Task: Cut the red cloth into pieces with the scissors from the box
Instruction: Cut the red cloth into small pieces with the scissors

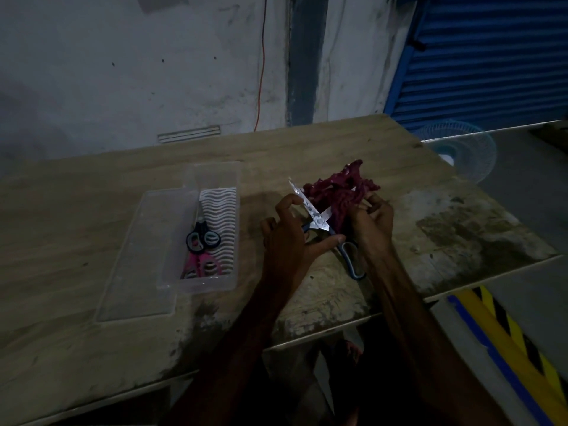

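The bunched red cloth (336,192) is lifted just off the wooden table (92,235). My right hand (373,219) pinches its near right edge. The scissors (316,216), with patterned blades spread open and blue-grey handles, have one blade pointing up-left and the other reaching into the cloth. My left hand (285,235) grips them around the pivot and one handle, thumb stretched toward the right. The other handle loop (353,261) sticks out below my right wrist.
A clear plastic box (212,176) stands left of my hands and holds black-handled scissors (201,238) and pink-handled scissors (201,265) on a white wavy liner. Its lid (138,256) lies beside it. A fan (461,152) stands beyond the table's right edge.
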Motion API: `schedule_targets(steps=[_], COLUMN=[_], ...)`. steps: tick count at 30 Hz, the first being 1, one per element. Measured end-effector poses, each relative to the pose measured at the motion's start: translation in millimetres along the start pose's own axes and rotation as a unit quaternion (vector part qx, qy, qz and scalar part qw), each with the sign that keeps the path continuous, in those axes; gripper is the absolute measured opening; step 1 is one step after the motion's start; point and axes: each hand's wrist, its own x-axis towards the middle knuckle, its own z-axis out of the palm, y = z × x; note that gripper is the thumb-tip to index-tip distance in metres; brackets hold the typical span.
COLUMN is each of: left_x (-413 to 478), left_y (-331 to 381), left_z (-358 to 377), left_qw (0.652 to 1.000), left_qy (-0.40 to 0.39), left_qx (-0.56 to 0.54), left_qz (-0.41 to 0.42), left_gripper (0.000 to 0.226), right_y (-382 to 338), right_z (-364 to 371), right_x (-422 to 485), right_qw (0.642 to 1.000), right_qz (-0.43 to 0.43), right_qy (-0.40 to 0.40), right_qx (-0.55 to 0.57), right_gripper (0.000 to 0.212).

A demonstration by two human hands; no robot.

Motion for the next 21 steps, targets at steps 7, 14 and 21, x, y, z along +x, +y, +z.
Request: schedule_targets(steps=[7, 14, 21], left_x=[-1, 2, 2], left_y=[7, 3, 0], left_z=[-5, -4, -1], left_qw=[0.998, 0.998, 0.999], left_qy=[-0.008, 0.005, 0.019], left_qx=[-0.053, -0.060, -0.040], left_qz=[-0.014, -0.010, -0.004], left_gripper=[0.096, 0.101, 0.100], right_y=[-9, -10, -10], right_z=[-1, -4, -5], right_x=[3, 6, 13], right_qw=[0.998, 0.999, 0.999], right_qz=[0.031, 0.016, 0.001], right_qy=[0.007, 0.025, 0.035], right_qx=[0.063, 0.039, 0.025], right_gripper=[0.034, 0.029, 0.031])
